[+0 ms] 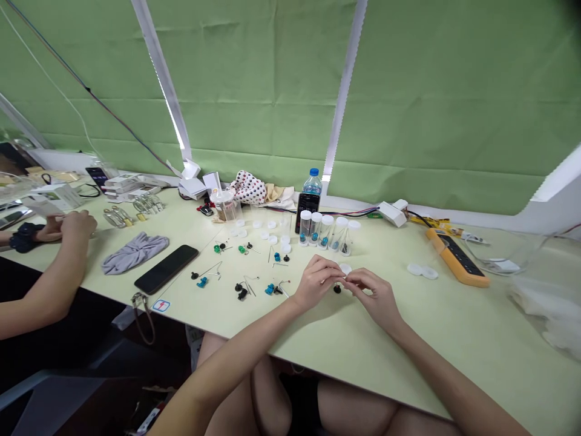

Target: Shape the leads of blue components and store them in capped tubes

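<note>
My left hand (318,280) and my right hand (370,293) meet above the table, fingertips pinched together. Whatever they pinch is too small and covered to name. Just below the fingertips is a small black piece (337,289). A white round cap (345,268) lies right behind the fingers. To the left are loose small parts: a black piece (242,293), a blue piece (270,289) and thin metal pins (250,286). Clear tubes with white caps (325,231) stand upright in a row behind my hands, blue or dark parts inside them.
White caps (271,225) lie behind the parts, two more caps (422,270) to the right. A phone with a timer (307,209) leans on a bottle (313,181). A black phone (166,269), a grey cloth band (135,253) and a co-worker's hands (75,227) are left; an orange power strip (458,257) right.
</note>
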